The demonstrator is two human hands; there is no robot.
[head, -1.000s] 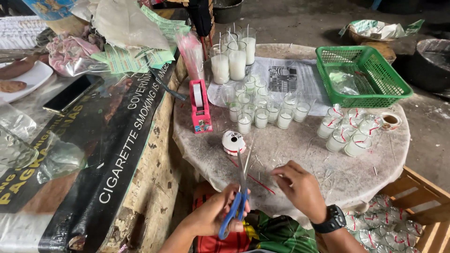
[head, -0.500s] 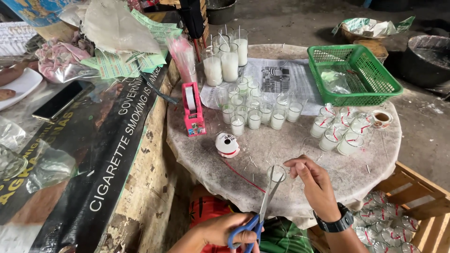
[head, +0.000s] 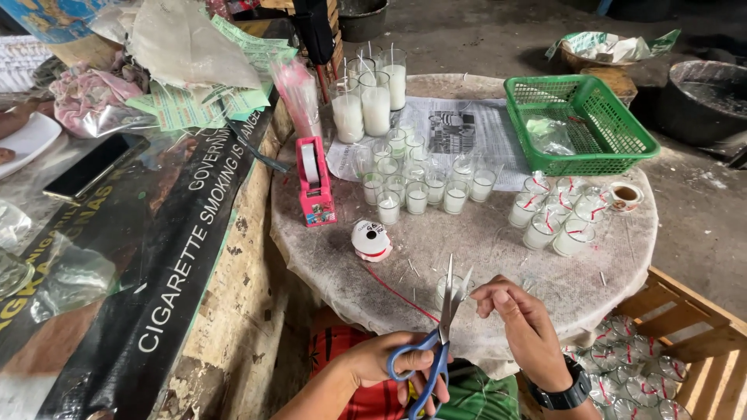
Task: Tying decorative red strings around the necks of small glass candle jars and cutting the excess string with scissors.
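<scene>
Sitting at a round table (head: 467,257), a person works the left hand (head: 389,369) closed through the blue handles of scissors (head: 440,334), blades slightly parted and pointing up. Just right of the scissors, the right hand (head: 521,327) pinches red ribbon (head: 401,295) taut, likely to steady it at the blades. The ribbon runs back to its spool (head: 371,239). Beyond the spool stand a pink tape dispenser (head: 315,183), small glasses (head: 416,190) of white wax, and a green basket (head: 580,124), all well apart from the scissors.
</scene>
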